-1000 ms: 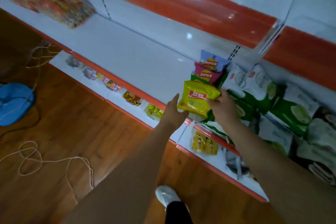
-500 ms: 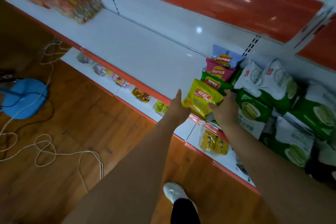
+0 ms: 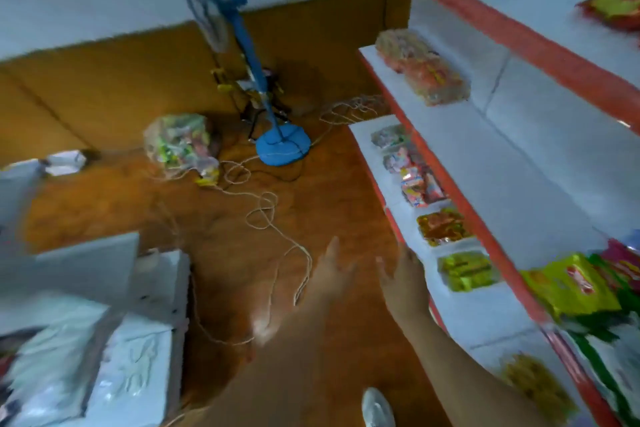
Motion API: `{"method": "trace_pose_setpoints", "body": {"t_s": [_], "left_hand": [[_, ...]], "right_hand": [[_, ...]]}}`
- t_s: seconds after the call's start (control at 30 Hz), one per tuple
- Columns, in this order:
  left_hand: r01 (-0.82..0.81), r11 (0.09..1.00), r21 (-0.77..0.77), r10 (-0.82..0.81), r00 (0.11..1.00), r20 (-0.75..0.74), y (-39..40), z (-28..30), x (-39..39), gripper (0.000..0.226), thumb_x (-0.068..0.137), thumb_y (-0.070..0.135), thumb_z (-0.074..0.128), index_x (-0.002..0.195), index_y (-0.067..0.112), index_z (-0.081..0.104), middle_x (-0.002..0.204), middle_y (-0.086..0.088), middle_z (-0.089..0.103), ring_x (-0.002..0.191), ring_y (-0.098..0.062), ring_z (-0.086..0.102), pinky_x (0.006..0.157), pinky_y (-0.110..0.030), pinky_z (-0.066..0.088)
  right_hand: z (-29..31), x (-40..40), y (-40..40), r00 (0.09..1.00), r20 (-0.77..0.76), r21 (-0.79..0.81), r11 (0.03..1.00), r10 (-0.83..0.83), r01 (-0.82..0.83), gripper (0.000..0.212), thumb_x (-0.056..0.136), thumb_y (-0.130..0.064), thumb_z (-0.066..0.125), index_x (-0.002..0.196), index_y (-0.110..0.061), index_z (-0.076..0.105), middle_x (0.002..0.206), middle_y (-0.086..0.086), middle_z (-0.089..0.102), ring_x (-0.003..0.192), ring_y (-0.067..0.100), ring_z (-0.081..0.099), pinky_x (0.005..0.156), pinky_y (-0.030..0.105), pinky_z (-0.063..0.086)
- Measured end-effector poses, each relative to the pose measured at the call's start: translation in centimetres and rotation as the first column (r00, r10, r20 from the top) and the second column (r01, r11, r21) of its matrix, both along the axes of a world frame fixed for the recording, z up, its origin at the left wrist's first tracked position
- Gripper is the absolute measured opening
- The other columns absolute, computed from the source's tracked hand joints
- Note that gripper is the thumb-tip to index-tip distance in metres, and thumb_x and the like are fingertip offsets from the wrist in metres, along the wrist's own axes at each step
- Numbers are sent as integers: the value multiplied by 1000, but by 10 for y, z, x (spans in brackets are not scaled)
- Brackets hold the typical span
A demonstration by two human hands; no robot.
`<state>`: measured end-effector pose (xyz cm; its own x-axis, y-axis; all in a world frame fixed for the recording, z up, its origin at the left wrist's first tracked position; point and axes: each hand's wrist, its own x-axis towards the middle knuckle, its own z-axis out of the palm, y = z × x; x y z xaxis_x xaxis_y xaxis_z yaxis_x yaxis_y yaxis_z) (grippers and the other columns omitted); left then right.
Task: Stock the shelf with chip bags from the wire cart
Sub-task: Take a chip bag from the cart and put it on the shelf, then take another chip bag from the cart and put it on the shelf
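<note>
Both hands hang empty over the wooden floor, fingers spread: the left hand beside the right hand. A yellow chip bag lies on the shelf at right; a blue fan stands beyond

Left hand, right hand — empty, fingers spread

You stood in a small shop: red-edged retail shelving on the right held packaged snacks.
</note>
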<state>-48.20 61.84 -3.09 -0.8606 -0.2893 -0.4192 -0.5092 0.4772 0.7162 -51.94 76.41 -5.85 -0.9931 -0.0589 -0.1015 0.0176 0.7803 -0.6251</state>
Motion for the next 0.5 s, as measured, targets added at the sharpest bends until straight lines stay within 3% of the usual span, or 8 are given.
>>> {"method": "trace_pose_setpoints", "body": {"t_s": [0.1,0.23,0.37,0.5], "left_hand": [[-289,957,-5,289,957,-3,-93,17,132,67,95,34,53,155,23,25,150,-1,42,134,-22,48,106,-31,40],[-538,829,-152,550,834,42,-184,12,335,65,94,40,47,152,18,29,150,-6,45,133,-27,48,108,-43,41],[-718,655,-233,753,645,131,-213,16,522,63,98,35,45,153,12,25,148,-14,41,130,-33,48,103,-41,42],[-845,471,-254,881,434,188,-215,-1,656,58,98,33,47,150,14,30,149,-12,42,132,-32,47,104,-40,43]], "right_hand": [[22,85,-113,929,57,2,931,365,-366,57,94,-44,53,142,-15,42,133,13,56,121,34,53,99,42,46],[48,227,-235,714,123,-60,724,689,-688,55,98,-43,46,147,-20,36,147,5,43,136,26,40,109,38,36],[41,376,-318,428,126,-57,438,895,-897,54,96,-35,53,143,-12,41,143,10,49,132,26,45,107,34,36],[28,500,-361,89,197,-20,95,976,-995,53,95,-34,56,141,-12,43,140,7,51,129,25,46,103,33,38]]}}
